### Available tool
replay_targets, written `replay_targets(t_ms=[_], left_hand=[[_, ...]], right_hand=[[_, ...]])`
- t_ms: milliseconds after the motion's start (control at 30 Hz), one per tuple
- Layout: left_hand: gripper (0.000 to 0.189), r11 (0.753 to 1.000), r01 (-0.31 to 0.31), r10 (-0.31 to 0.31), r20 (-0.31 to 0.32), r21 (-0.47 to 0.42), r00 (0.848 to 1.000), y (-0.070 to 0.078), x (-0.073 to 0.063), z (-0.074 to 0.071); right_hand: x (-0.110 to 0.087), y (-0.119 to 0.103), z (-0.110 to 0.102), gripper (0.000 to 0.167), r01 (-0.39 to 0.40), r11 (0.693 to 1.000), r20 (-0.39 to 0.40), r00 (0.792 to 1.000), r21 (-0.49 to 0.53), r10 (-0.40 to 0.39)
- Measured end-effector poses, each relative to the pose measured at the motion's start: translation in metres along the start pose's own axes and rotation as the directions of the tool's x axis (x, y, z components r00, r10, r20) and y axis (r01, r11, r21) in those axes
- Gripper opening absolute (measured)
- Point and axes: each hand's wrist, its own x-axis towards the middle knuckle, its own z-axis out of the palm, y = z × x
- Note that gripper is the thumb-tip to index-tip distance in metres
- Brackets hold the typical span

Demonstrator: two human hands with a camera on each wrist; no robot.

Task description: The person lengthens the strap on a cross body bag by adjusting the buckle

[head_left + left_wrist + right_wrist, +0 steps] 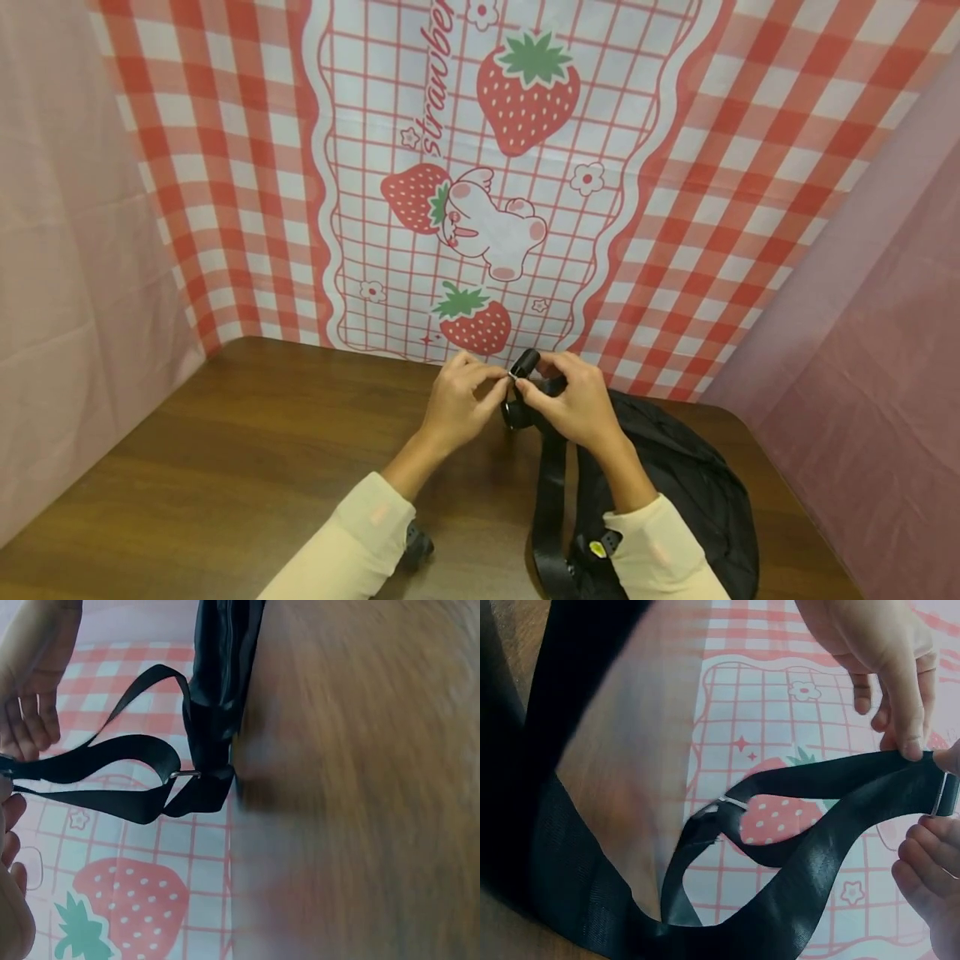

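Note:
Both hands meet over the table's far edge at a black webbing strap (553, 492) of a black fabric bag (675, 467). My left hand (461, 402) pinches the strap between thumb and fingertips. Opposite it, my right hand (576, 398) pinches the same strap close by, at a silver metal slider (943, 793). The strap runs in loops from the hands down to a second metal buckle (733, 802), which also shows in the left wrist view. In that view the left hand (13, 900) is partly cut off, and the slider is mostly hidden by fingers.
The bag lies on the right part of the brown wooden table (262, 450). Behind the table hangs a red-checked cloth (780, 167) with strawberry prints, and pink curtains (90, 250) stand at both sides. Dark wrist cameras (417, 546) sit under the sleeves.

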Motion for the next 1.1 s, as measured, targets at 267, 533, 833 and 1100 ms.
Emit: replay_targets(t_ms=[267,533,833,1100], left_hand=[[0.009,1.000,0.008,-0.013,0.176,0.030,0.984,-0.004,-0.003,-0.002],[0.004,0.996,-0.013,-0.005,0.192,0.091,0.981,-0.004,-0.002,-0.001],[0.004,0.999,0.011,-0.013,0.061,0.034,0.998,0.003,0.001,-0.001],[0.007,0.996,0.079,-0.077,0.050,-0.045,0.996,0.005,0.002,0.000]], right_hand=[[0.000,0.000,-0.005,0.030,0.008,1.000,-0.066,0.998,-0.002,-0.008],[0.002,-0.001,-0.007,0.032,0.023,1.000,-0.078,0.997,0.004,-0.023],[0.002,-0.002,-0.004,0.026,0.030,0.999,-0.061,0.998,0.024,-0.029],[0.003,-0.002,-0.005,0.028,0.054,0.998,-0.107,0.993,0.022,-0.051]])
